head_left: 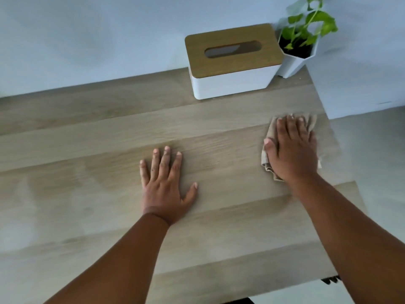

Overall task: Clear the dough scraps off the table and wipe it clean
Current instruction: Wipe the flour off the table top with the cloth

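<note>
My right hand (292, 148) presses flat, fingers straight, on a crumpled beige cloth (271, 130) near the right edge of the light wooden table (98, 194). The cloth shows around the fingertips and under the thumb; most of it is hidden beneath the palm. My left hand (167, 185) rests flat on the bare tabletop at the middle, fingers spread and straight, holding nothing. No dough scraps are visible on the wood.
A white tissue box with a wooden lid (233, 62) stands at the back right against the pale wall. A small green plant in a white faceted pot (300, 51) stands to its right, in the table's corner. The table's right edge drops to a grey floor (372, 161).
</note>
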